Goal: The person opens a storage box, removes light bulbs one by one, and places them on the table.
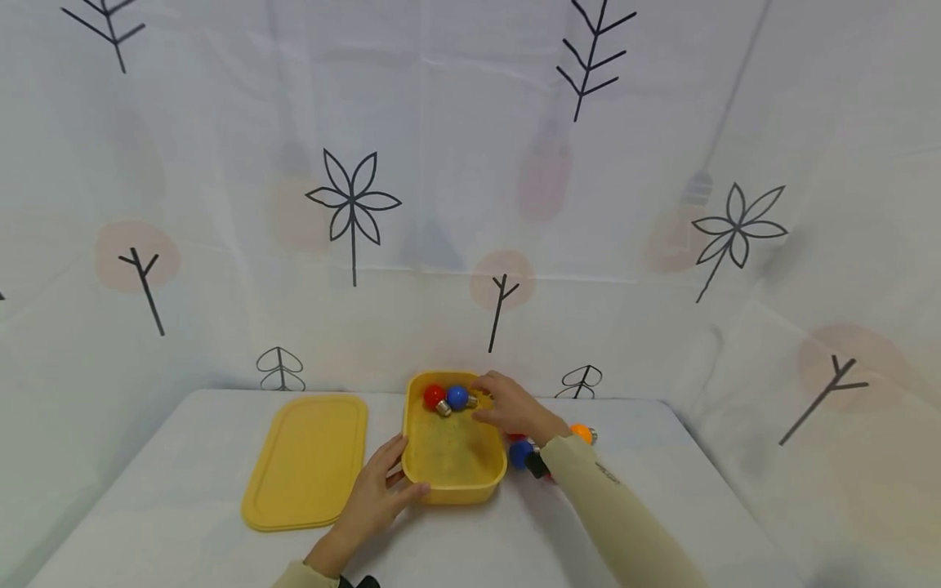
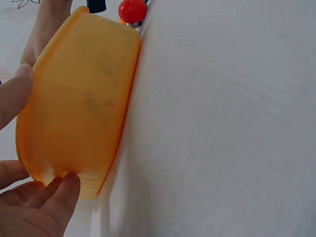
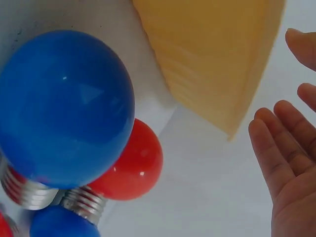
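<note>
A yellow plastic box (image 1: 456,495) stands in the middle of the table. Inside it, near the back, lie a red light bulb (image 1: 434,397) and a blue light bulb (image 1: 457,398). My left hand (image 1: 375,494) grips the box's front left corner, fingers on the side wall and thumb at the front. The left wrist view shows its fingertips (image 2: 69,185) against the wall. Over the back right of the box is my right hand (image 1: 512,406), its fingers loosely spread. Nothing shows between those fingers in the right wrist view.
Several loose bulbs lie right of the box, partly hidden by the right forearm: a blue one (image 1: 520,453), an orange one (image 1: 581,433) and red ones. A flat yellow lid (image 1: 309,461) lies on the left. Behind the table hangs a patterned white cloth (image 1: 441,327).
</note>
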`<state>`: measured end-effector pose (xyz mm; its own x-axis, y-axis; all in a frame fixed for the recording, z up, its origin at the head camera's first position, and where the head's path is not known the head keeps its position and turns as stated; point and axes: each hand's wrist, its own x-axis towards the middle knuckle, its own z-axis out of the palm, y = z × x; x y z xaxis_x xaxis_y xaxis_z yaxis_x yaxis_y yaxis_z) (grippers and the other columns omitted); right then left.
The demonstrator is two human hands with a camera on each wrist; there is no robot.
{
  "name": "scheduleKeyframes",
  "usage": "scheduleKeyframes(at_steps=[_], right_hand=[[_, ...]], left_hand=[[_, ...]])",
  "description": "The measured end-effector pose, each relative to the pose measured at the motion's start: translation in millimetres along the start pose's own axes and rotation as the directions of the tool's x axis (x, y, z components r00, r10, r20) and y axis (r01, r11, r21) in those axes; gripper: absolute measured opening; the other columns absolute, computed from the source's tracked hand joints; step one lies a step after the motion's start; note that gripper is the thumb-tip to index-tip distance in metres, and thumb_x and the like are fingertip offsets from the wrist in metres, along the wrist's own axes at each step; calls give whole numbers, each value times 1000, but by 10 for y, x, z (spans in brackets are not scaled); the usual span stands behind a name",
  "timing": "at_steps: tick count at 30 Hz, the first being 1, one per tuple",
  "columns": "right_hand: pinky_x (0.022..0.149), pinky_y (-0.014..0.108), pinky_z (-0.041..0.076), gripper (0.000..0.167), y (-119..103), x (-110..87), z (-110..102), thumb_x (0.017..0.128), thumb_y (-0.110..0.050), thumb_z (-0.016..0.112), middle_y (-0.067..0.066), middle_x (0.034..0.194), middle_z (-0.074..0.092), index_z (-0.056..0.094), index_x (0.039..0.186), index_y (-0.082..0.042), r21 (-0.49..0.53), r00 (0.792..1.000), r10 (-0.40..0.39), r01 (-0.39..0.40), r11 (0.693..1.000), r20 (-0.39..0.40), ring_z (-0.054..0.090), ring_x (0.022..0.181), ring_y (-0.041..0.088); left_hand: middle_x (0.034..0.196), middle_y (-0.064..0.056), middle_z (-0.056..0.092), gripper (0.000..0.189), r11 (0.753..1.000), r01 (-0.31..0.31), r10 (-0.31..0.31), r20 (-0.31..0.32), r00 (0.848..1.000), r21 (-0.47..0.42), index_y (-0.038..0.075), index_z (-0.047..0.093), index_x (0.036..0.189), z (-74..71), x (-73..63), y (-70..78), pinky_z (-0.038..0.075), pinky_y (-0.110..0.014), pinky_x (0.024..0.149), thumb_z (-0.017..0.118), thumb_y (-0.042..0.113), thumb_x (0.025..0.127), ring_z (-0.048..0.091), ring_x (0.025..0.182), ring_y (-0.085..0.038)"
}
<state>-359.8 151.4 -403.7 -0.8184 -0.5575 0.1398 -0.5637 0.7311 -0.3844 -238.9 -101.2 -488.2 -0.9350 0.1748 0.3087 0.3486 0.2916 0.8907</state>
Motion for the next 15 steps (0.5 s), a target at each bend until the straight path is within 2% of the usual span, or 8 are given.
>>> scheduleKeyframes(at_steps=[4, 10, 15], right_hand=[[98, 43, 46, 48, 17, 74, 51, 87, -23, 71, 14, 122, 54, 56, 130, -5, 18, 999, -8, 7, 1000, 31, 53, 108, 33], [100, 43, 45, 49, 27, 183, 99, 87, -21, 71, 14, 123, 53, 55, 131, -8, 8, 999, -21, 21, 1000, 46, 53, 107, 32], [102, 43, 45, 51, 56, 268, 161, 86, -23, 72, 8, 125, 54, 55, 133, -13, 3, 996, 11, -11, 1000, 86, 52, 110, 28]], left_hand=[[150, -20, 32, 83, 1000, 17, -17, 6, 1000, -1, -7, 35, 143, 9, 1, -9, 47, -36, 98, 79, 20, 79, 41, 131, -37], [150, -20, 32, 83, 1000, 8, -8, -5, 1000, -4, -7, 35, 143, 13, 9, -7, 47, -35, 98, 79, 20, 79, 41, 131, -36], [149, -23, 33, 82, 1000, -5, 5, -9, 1000, 1, -9, 35, 142, 10, 7, -18, 48, -36, 97, 79, 20, 79, 41, 130, -38]])
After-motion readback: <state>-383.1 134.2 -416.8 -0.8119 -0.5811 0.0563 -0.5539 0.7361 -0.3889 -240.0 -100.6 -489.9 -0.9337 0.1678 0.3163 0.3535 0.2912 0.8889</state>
